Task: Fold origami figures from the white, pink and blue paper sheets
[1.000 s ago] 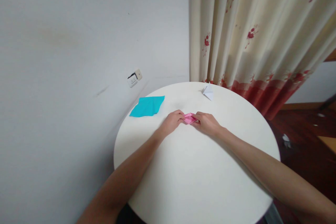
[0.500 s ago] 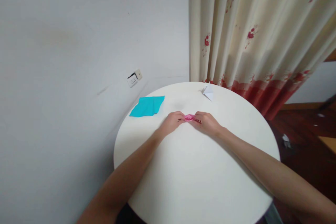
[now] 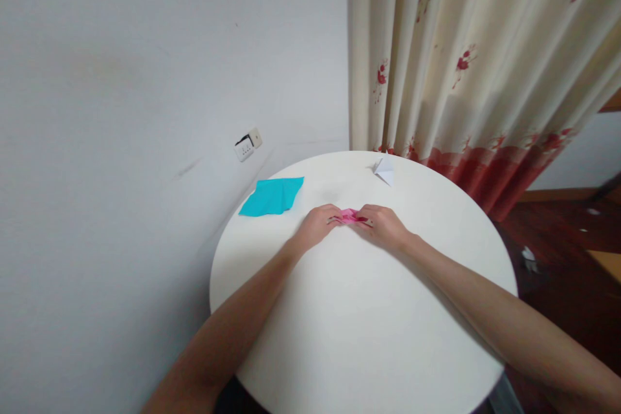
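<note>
A small piece of folded pink paper (image 3: 349, 216) is held between my two hands over the white round table (image 3: 359, 317). Its left end is pinched in the closed fingers of my left hand (image 3: 320, 223). My right hand (image 3: 382, 225) grips the right end the same way. Only the creased middle of the paper shows; the fingers cover both ends. To the left of my left hand lies a creased sheet of turquoise paper (image 3: 272, 196). Beyond my right hand, near the far rim, sits a folded piece of white paper (image 3: 385, 170).
A white wall (image 3: 145, 77) with a socket (image 3: 244, 149) runs along the table's left side. A cream curtain with red flowers (image 3: 451, 65) hangs behind the far right rim. Dark floor (image 3: 548, 297) lies to the right.
Both hands keep hold of the pink paper at nearly the same spot. The paper's visible middle has shifted very slightly. The turquoise and white papers have not moved.
</note>
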The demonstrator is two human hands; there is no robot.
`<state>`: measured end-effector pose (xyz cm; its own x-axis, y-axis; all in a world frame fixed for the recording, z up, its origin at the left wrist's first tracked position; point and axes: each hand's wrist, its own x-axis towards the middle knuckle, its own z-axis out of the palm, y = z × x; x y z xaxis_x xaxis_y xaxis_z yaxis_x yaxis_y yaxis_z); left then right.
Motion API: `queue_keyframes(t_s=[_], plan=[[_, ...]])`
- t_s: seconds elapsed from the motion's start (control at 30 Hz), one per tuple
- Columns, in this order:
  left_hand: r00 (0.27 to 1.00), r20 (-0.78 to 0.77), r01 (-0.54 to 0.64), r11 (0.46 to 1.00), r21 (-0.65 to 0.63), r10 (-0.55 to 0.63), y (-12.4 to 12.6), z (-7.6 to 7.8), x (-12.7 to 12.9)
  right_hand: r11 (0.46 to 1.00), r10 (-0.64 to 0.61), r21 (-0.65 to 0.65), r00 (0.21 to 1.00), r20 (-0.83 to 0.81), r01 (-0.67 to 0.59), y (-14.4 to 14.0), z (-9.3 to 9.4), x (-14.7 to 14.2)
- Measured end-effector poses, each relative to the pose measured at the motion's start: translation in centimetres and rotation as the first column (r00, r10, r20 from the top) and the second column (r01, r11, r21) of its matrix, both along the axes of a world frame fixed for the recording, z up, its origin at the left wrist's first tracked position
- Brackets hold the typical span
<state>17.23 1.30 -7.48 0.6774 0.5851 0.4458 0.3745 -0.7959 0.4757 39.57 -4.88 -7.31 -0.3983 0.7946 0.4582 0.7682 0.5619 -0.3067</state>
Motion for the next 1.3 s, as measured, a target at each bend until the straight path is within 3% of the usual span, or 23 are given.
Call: queue_keyframes(t_s=[0.3, 0.47, 0.63, 0.77, 0.9, 1.03, 1.3], plan=[[1.0, -0.027, -0.004, 1.0, -0.011, 0.003, 0.6, -1.2, -0.2, 0.995, -0.024, -0.098, 0.999, 0.046, 0.029, -0.6, 0.5, -0.2], [1.0, 0.017, 0.02, 1.0, -0.002, -0.02, 0.4, -0.8, -0.1, 0.994, -0.03, -0.107, 0.999, 0.017, 0.031, -0.9, 1.1, -0.1], [0.983, 0.158, -0.101, 0.995, 0.019, 0.097, 0.4, -0.3, 0.2, 0.993, -0.098, -0.071, 0.995, -0.036, 0.096, -0.4, 0.9, 0.2], [0.95, 0.187, -0.245, 0.968, -0.055, 0.251, 0.9, -0.7, 0.2, 0.988, -0.149, -0.06, 0.986, -0.07, 0.145, 0.1, 0.6, 0.8], [0.909, 0.197, -0.342, 0.928, -0.147, 0.367, 1.3, -1.3, 0.1, 0.995, -0.056, -0.093, 0.993, -0.104, 0.047, 0.2, 0.9, 1.3], [0.918, 0.191, -0.296, 0.92, -0.258, 0.349, 1.6, -2.0, 0.2, 0.986, 0.066, -0.144, 0.991, -0.12, -0.083, 0.0, 0.9, 1.3], [0.935, 0.188, -0.257, 0.941, -0.221, 0.299, 1.5, -2.4, 0.4, 0.972, 0.132, -0.167, 0.971, -0.198, -0.166, 0.0, 0.6, 1.0]])
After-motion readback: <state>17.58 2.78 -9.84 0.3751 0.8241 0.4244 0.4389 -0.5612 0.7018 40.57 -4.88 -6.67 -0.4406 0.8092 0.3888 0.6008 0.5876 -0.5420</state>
